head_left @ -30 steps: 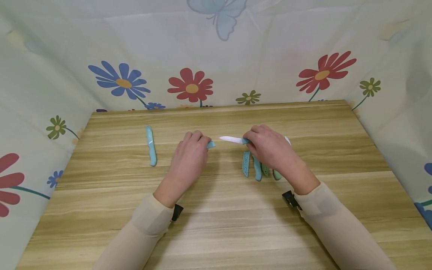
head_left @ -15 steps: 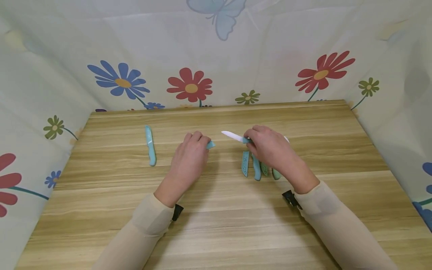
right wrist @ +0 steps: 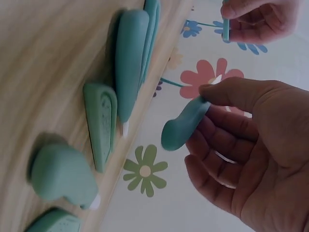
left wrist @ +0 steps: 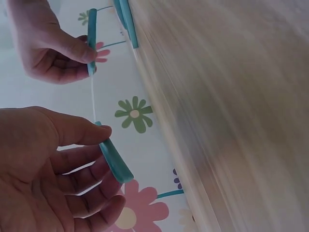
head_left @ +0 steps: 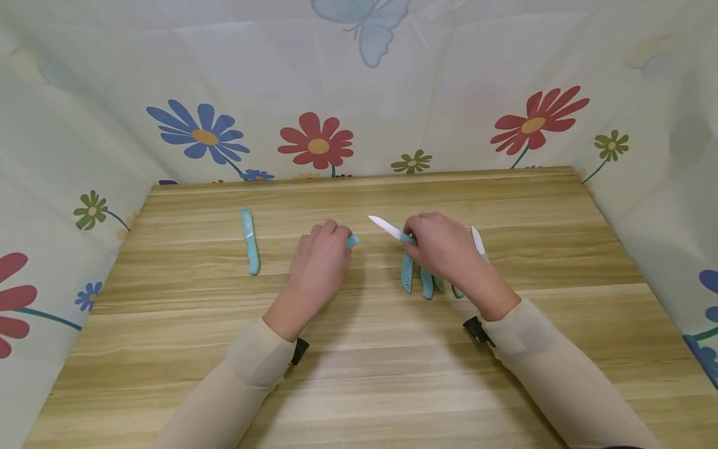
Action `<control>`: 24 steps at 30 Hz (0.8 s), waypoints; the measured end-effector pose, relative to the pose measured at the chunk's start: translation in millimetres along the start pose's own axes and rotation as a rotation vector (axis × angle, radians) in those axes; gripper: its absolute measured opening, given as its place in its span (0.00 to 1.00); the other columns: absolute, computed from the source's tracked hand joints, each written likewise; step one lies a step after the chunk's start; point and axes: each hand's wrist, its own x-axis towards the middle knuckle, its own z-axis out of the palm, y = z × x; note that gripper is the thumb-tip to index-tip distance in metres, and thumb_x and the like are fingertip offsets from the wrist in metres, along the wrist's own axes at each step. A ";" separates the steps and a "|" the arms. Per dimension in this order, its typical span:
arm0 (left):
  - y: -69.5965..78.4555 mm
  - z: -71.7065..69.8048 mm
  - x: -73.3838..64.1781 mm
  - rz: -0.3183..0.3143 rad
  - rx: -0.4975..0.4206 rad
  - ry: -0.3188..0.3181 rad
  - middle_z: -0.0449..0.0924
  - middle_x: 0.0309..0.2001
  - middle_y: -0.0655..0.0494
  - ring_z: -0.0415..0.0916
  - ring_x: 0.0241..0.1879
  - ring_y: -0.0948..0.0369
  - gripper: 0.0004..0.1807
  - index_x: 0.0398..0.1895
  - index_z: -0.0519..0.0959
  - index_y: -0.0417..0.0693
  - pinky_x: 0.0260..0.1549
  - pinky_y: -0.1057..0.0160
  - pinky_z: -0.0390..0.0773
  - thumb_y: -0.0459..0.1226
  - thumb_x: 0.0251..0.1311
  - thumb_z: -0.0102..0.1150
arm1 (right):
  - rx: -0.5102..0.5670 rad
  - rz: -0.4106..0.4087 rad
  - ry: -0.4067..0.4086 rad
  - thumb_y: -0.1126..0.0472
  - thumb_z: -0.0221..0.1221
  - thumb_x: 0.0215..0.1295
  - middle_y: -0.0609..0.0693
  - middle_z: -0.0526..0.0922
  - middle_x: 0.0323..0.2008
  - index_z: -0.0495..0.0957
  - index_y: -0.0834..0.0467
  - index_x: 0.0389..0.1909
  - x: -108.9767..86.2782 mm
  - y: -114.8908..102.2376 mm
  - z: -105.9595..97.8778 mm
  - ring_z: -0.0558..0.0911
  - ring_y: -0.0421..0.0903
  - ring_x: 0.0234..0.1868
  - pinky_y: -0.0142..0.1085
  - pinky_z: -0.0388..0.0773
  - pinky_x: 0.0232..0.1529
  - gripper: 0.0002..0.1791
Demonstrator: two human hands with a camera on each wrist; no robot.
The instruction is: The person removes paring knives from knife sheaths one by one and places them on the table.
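Observation:
In the head view my left hand (head_left: 322, 259) pinches a small blue knife sheath (head_left: 352, 241) between thumb and fingers. The left wrist view shows the sheath (left wrist: 116, 162) whole, its mouth toward the other hand. Opposite it, my right hand (head_left: 440, 246) grips a knife (head_left: 385, 227) whose white blade points left and away. Its blue handle (right wrist: 186, 123) shows fully in the right wrist view. A gap separates the blade tip from the sheath in the head view. Below the right hand lie another blue sheath (head_left: 407, 274) and a blue-handled knife (head_left: 427, 285).
A sheathed blue knife (head_left: 250, 243) lies at the table's left. Beside the blue-handled knife are a green sheath (right wrist: 101, 125) and a green-handled knife (right wrist: 63, 171). A white blade (head_left: 478, 240) shows past the right wrist. A flowered curtain (head_left: 449, 112) backs the wooden table (head_left: 359, 386).
The held knife's tip has swung away from me, so the blade slants more. My right hand has come slightly nearer, uncovering more of the white blade beyond it. The left hand barely shifted.

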 end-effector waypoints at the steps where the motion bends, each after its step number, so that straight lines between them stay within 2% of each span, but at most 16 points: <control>1: 0.8 0.2 0.4 -0.005 0.002 -0.006 0.81 0.40 0.47 0.79 0.36 0.49 0.08 0.47 0.85 0.37 0.35 0.49 0.82 0.32 0.69 0.65 | 0.003 0.011 -0.013 0.58 0.67 0.71 0.50 0.87 0.39 0.87 0.58 0.47 0.6 -0.8 0.9 0.83 0.47 0.37 0.45 0.82 0.35 0.09; 6: 4.9 1.2 1.9 -0.040 -0.022 -0.045 0.79 0.36 0.47 0.80 0.34 0.48 0.07 0.45 0.84 0.35 0.34 0.48 0.83 0.31 0.68 0.65 | 0.038 0.073 -0.066 0.56 0.66 0.71 0.49 0.87 0.38 0.87 0.58 0.49 3.4 -5.8 5.4 0.83 0.47 0.35 0.43 0.81 0.33 0.11; 10: 7.9 2.1 3.2 -0.071 -0.066 -0.077 0.79 0.35 0.46 0.80 0.33 0.48 0.07 0.45 0.84 0.34 0.34 0.48 0.84 0.31 0.70 0.63 | 0.068 0.114 -0.075 0.56 0.65 0.71 0.50 0.89 0.40 0.86 0.58 0.50 4.3 -11.0 9.1 0.84 0.47 0.36 0.43 0.81 0.33 0.13; 15: 11.7 3.8 5.6 -0.115 -0.103 -0.118 0.80 0.37 0.45 0.82 0.37 0.47 0.09 0.47 0.84 0.35 0.38 0.46 0.85 0.33 0.71 0.63 | 0.086 0.161 -0.104 0.55 0.65 0.70 0.51 0.89 0.41 0.86 0.59 0.49 6.2 -18.4 13.0 0.84 0.46 0.31 0.42 0.81 0.31 0.13; 20: 16.8 5.1 8.5 -0.139 -0.127 -0.154 0.79 0.37 0.45 0.82 0.37 0.48 0.07 0.45 0.83 0.36 0.39 0.46 0.85 0.33 0.71 0.62 | 0.080 0.181 -0.136 0.56 0.64 0.69 0.49 0.86 0.33 0.84 0.58 0.46 9.3 -24.5 16.4 0.82 0.46 0.27 0.42 0.80 0.30 0.12; 24: 20.9 6.8 9.8 -0.151 -0.140 -0.183 0.78 0.36 0.45 0.80 0.37 0.50 0.07 0.44 0.82 0.35 0.39 0.47 0.85 0.33 0.72 0.62 | 0.084 0.210 -0.163 0.56 0.64 0.67 0.48 0.83 0.27 0.82 0.57 0.43 10.9 -27.1 19.2 0.81 0.46 0.22 0.41 0.78 0.25 0.10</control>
